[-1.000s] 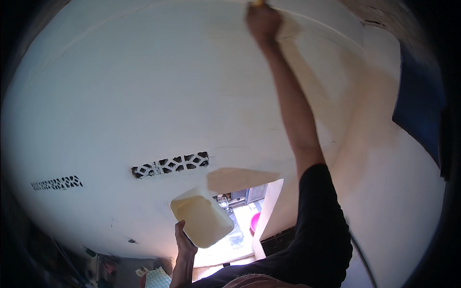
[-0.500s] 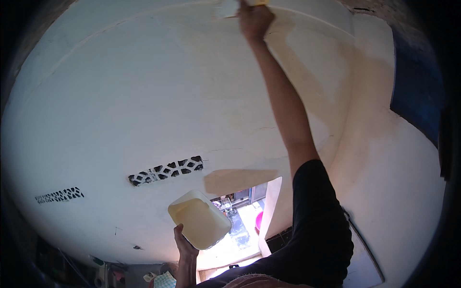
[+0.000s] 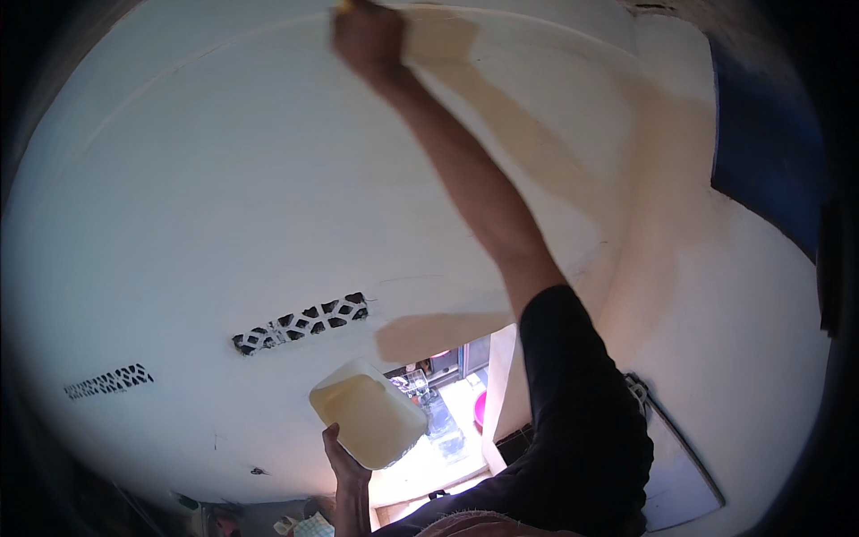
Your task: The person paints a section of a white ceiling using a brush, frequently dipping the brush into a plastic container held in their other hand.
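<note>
My left hand (image 3: 347, 459) grips the lower left edge of a rounded white plastic tub (image 3: 352, 369), its thumb over the rim. The tub is tilted toward me, and its inside looks pale cream; I cannot make out how much it holds. Stretched up to the top of the pale wall (image 3: 224, 197), my right hand (image 3: 369, 38) is closed and blurred by motion. A small yellow part of a hand tool (image 3: 344, 7) shows at its fingers. The rest of that tool lies beyond the upper edge or behind the hand.
Two patterned vent openings (image 3: 300, 323) (image 3: 109, 381) pierce the wall. Below, a bright doorway (image 3: 447, 421) shows a pink basin (image 3: 480, 410) beyond it. A dark blue panel (image 3: 765, 148) hangs at the right, above a white board-like surface (image 3: 676, 474). Household items lie at the lower left.
My right hand has swept left along the top of the wall with the tool, its shadow following. The left hand still holds the tub, nearly in place. My view has shifted slightly.
</note>
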`<state>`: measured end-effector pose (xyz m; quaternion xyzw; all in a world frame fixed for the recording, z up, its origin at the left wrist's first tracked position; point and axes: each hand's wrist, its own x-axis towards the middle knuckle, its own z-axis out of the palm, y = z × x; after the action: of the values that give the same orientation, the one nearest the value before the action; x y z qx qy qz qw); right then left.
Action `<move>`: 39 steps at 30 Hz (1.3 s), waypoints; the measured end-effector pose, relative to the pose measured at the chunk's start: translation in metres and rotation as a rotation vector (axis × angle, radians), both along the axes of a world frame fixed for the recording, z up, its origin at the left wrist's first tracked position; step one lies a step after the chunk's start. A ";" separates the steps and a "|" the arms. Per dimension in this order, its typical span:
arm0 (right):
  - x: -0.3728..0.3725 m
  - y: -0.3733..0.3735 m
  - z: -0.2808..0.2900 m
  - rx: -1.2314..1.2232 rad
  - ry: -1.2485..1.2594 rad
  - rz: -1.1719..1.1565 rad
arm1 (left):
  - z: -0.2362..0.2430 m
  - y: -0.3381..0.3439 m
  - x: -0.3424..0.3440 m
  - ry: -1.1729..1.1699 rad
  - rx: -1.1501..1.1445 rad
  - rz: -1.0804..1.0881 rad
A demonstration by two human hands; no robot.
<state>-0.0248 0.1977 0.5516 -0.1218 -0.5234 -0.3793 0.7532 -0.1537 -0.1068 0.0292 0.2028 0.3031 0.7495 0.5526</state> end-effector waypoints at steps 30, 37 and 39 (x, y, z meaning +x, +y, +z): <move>0.005 -0.047 -0.009 -0.018 -0.051 0.713 | 0.006 0.019 0.029 0.030 -0.035 0.031; 0.226 0.088 0.011 -0.006 0.264 -0.334 | 0.003 0.025 0.045 -0.003 -0.026 -0.018; 0.257 0.065 -0.004 0.036 0.360 -0.367 | 0.000 0.021 0.046 0.013 -0.006 0.003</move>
<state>0.2326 0.2626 0.5477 -0.2668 -0.3432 -0.4912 0.7549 -0.1081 -0.0856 0.0292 0.2054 0.3092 0.7479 0.5503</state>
